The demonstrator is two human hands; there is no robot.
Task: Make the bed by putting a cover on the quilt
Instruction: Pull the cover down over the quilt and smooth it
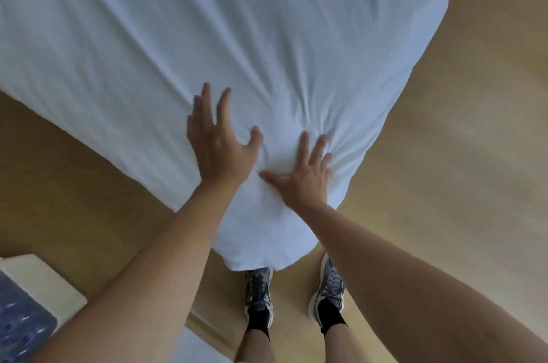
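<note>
Creased white cloth quilt cover (267, 21), rounded near corner, left grip (218, 146) open with fingers splayed on it, right grip (302, 175) open, flat, pressing radiating puckers, smooth tan floor (444, 155).

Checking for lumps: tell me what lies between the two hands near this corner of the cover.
In the head view, only the white cover lies between the left hand and the right hand: a puffed mound with creases fanning out.

We're in a bedroom here: a broad white quilt (237, 36) fills the view, pale wood floor (459, 125) either side of it, a blue patterned pad (17, 324) left of its near corner.
</note>
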